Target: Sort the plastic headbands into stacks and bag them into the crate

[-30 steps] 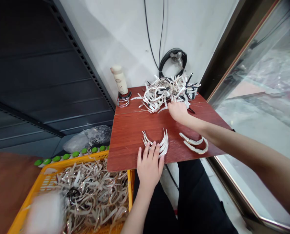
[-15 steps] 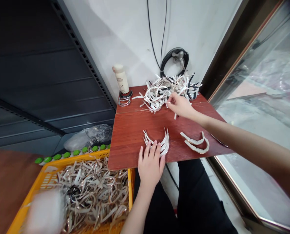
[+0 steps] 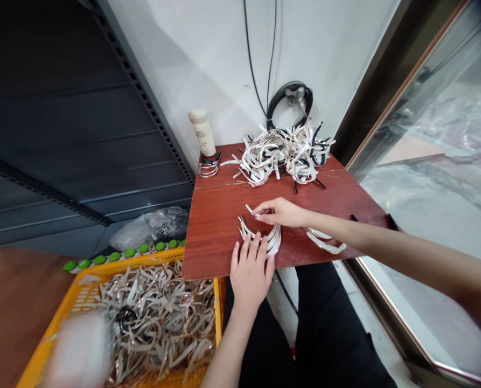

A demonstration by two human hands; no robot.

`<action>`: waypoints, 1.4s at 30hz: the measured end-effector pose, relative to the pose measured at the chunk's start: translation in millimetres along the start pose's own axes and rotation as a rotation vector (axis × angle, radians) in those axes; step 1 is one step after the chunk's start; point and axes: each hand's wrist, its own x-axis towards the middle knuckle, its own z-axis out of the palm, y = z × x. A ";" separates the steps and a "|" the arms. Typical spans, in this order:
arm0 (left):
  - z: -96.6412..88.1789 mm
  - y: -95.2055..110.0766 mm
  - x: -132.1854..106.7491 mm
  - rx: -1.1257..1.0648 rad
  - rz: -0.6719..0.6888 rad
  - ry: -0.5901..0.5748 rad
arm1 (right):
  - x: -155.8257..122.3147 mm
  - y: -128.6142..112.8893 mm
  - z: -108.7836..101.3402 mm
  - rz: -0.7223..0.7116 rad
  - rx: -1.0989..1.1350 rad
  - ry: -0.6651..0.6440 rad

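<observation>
On the red-brown board lies a nested stack of curved white strips with shiny edges. My left hand rests on its near side, fingers stretched out and lying flat. Above the stack, my right hand pinches a single curved white strip; much of that strip is hidden by the fingers. To the right, partly behind my right forearm, lie a few more curved strips. A tangled heap of white and black strips fills the far part of the board.
The wooden board meets a white wall. A cream bottle stands on a small stack of shiny curved pieces at the far left corner. Below left is a yellow crate full of strips. Coiled black cable hangs behind the heap.
My right hand has come from the heap toward me, bringing a strip over the nested stack. A few strips at the heap's front have shifted. My left hand stays on the stack.
</observation>
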 end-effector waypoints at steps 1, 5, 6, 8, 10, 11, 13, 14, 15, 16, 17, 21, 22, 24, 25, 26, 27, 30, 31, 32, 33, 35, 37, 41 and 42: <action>0.1 0.0 0.0 -0.001 0.000 0.002 | 3.4 -0.9 -1.6 0.033 0.014 0.027; -0.3 -0.1 -0.1 -0.003 0.001 0.000 | 16.3 -14.9 3.6 0.027 -0.164 0.053; -0.5 -0.2 -0.1 -0.003 0.001 -0.001 | 18.9 -19.2 7.0 0.012 -0.243 0.038; -0.5 -0.3 -0.1 -0.003 0.000 -0.004 | 22.7 -26.2 14.1 -0.007 -0.351 -0.022; -0.1 -0.4 -0.2 -0.003 -0.004 -0.005 | 24.4 -30.5 19.3 -0.008 -0.354 -0.087; 0.1 -0.4 -0.2 -0.003 -0.005 -0.003 | 24.3 -31.6 20.7 -0.004 -0.336 -0.099; 0.5 -0.4 -0.3 -0.008 -0.006 0.004 | 22.5 -32.2 20.8 -0.001 -0.304 -0.097; 0.5 -0.3 -0.3 -0.011 -0.006 0.006 | 20.8 -31.7 20.0 -0.004 -0.294 -0.098; 0.5 -0.3 -0.3 -0.014 -0.007 0.007 | 18.7 -30.8 19.0 -0.011 -0.280 -0.108; 0.4 -0.2 -0.2 -0.017 -0.008 0.006 | 16.4 -29.4 18.3 -0.024 -0.259 -0.130; 0.3 -0.1 -0.1 -0.020 -0.009 0.006 | 14.1 -27.6 18.1 -0.039 -0.229 -0.158; 0.6 0.0 -0.2 -0.033 -0.011 0.014 | 8.3 -16.6 19.8 -0.122 -0.089 -0.165; 0.7 -0.1 -0.3 -0.035 -0.011 0.016 | 8.6 -12.9 19.1 -0.135 -0.061 -0.103; 0.8 -0.2 -0.5 -0.036 -0.009 0.016 | 11.4 -4.5 13.6 -0.121 -0.039 0.110; 0.7 -0.3 -0.6 -0.035 -0.008 0.016 | 13.4 -0.1 8.6 -0.088 -0.057 0.242; 0.5 -0.3 -0.5 -0.033 -0.007 0.016 | 15.1 4.1 2.5 -0.040 -0.095 0.361; 0.2 -0.2 -0.4 -0.031 -0.007 0.017 | 16.3 7.6 -4.1 0.010 -0.141 0.441; -1.1 0.2 0.4 -0.026 -0.009 0.020 | 13.3 12.4 -20.9 0.048 -0.205 0.307; -1.5 0.4 0.7 -0.027 -0.010 0.020 | 10.2 11.8 -23.8 -0.001 -0.203 0.172; -1.7 0.6 0.9 -0.028 -0.011 0.019 | 6.5 10.5 -25.2 -0.070 -0.208 0.040; -1.9 0.7 1.0 -0.030 -0.011 0.018 | 2.9 8.7 -25.4 -0.139 -0.230 -0.067; -1.8 0.9 0.9 -0.035 -0.012 0.017 | -2.4 4.7 -23.5 -0.223 -0.307 -0.177; -1.2 0.7 0.3 -0.036 -0.014 0.015 | -3.3 1.4 -21.6 -0.230 -0.375 -0.195; 0.1 0.1 -0.8 -0.032 -0.013 0.013 | 3.3 -5.3 -20.3 -0.216 -0.430 -0.228; 0.2 0.0 -0.9 -0.030 -0.011 0.013 | 4.7 -7.7 -19.4 -0.213 -0.427 -0.254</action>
